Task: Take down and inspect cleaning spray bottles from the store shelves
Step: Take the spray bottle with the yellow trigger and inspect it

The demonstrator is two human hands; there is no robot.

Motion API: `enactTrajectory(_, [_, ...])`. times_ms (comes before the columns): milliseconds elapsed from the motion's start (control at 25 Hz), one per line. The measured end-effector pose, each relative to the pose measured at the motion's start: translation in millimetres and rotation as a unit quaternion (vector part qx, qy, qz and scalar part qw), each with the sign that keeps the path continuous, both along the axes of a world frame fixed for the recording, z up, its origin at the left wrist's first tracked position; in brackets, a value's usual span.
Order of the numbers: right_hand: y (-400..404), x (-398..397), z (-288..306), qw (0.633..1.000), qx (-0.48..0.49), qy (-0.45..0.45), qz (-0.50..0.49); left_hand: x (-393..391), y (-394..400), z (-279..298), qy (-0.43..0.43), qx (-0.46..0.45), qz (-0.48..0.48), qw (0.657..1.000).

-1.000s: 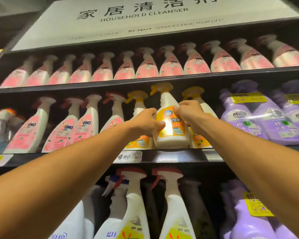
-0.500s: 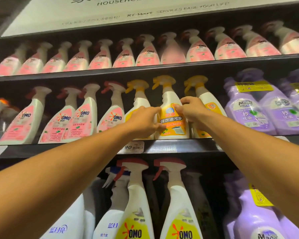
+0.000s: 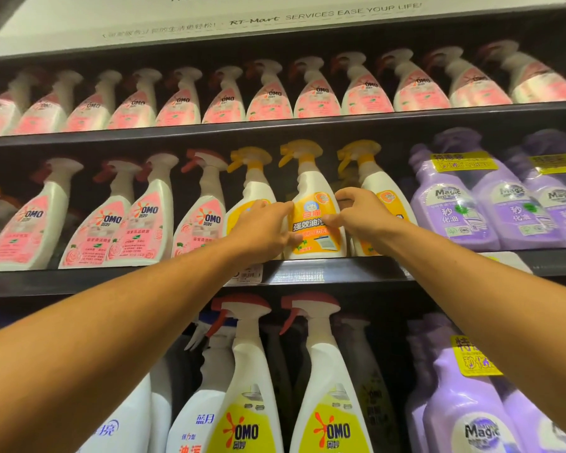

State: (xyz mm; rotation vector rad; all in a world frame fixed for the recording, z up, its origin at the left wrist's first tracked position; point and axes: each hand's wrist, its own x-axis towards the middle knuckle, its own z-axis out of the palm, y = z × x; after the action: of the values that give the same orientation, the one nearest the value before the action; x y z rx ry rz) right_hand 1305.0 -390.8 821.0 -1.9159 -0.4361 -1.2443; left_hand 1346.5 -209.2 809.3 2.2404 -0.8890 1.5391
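Middle shelf (image 3: pixel 324 271): pink OMO sprays (image 3: pixel 144 223) toward left end, purple Magic bottles (image 3: pixel 455 210) toward right end. Orange-label spray bottle (image 3: pixel 314 210) (yellow trigger) stands upright at front edge, mid-shelf, btwn two alike. Left hand (image 3: pixel 262 228) and right hand (image 3: pixel 360 214) apart, fingers curled on its sides.

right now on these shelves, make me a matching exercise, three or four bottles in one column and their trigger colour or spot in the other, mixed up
Column one:
1. bottle between the hands
2. Magic bottle
3. pink OMO bottle
4. yellow-label OMO bottle

Column two:
A. lower shelf, red trigger
B. middle shelf, far left
C. yellow trigger, orange label
D. purple, right of the hands

Pairs: 1-C, 2-D, 3-B, 4-A
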Motion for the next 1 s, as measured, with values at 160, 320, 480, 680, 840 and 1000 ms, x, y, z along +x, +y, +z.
enactTrajectory(160, [0,2,-6,1.0,-0.003,-0.019,0.004,-1,4,-10,-0.004,-0.015,-0.021,1.0])
enactTrajectory(320, [-2,2,-10,0.999,0.005,-0.035,0.017,0,15,-24,0.037,-0.044,-0.056,0.997])
enactTrajectory(480, [-6,0,-14,0.998,-0.021,-0.059,0.014,-5,25,-33,0.033,-0.07,-0.065,0.995])
enactTrajectory(680, [-13,-3,-26,0.991,-0.095,-0.082,-0.048,-16,40,-47,0.051,-0.096,-0.068,0.992])
enactTrajectory(840, [-10,-13,-38,0.978,-0.127,-0.128,-0.1,-32,58,-64,0.028,-0.115,-0.081,0.99])
enactTrajectory(1000, [5,-25,-49,0.969,-0.17,-0.152,-0.094,-42,97,-79,0.047,-0.141,-0.095,0.984])
